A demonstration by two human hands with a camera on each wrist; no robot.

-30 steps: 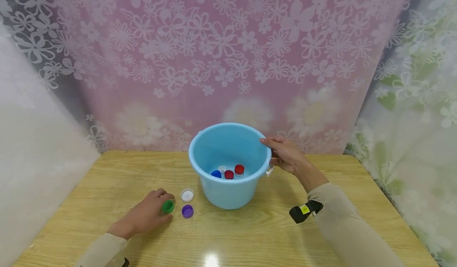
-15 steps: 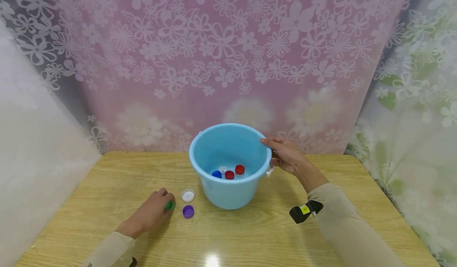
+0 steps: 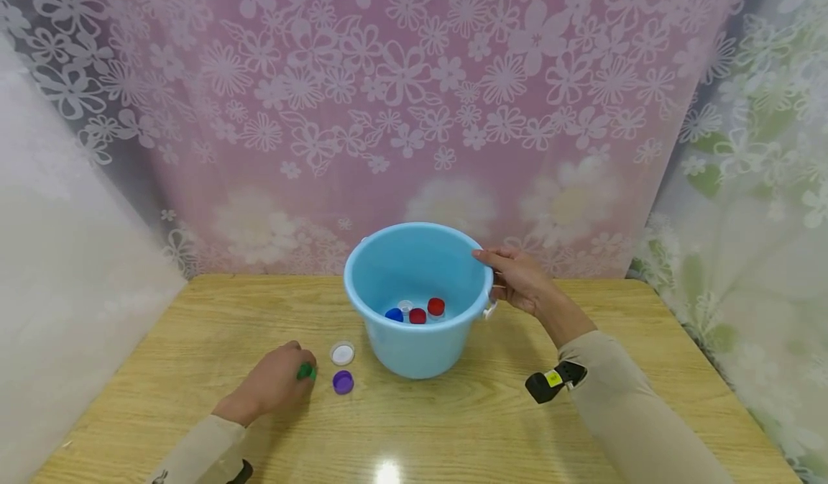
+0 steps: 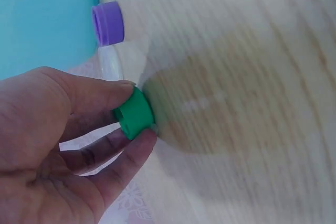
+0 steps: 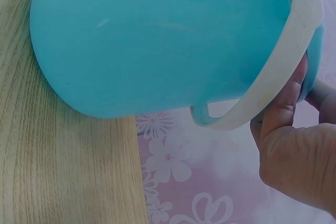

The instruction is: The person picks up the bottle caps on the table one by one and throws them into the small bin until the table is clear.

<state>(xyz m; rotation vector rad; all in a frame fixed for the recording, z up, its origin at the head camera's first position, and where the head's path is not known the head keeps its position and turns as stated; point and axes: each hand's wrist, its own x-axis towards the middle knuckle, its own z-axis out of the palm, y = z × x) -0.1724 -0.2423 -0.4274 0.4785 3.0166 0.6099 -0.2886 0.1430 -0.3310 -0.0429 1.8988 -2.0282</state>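
My left hand pinches a green bottle cap between thumb and fingertips, low over the table at the left. Just right of it lie a purple cap and a round clear-rimmed lid with a white middle. A light blue bucket stands upright past them. With thumb over the rim and fingers outside, my right hand grips the bucket's right side. In the right wrist view its fingers pass behind the white handle. Inside the bucket are a blue cap, red caps and a clear piece.
The wooden table ends at a pink floral curtain close behind the bucket. Pale curtains hang at both sides. A black wrist camera sits on the right forearm.
The green cap has turned in my left fingers, which have closed more around it as the hand shifted slightly. My right hand keeps its grip on the bucket rim.
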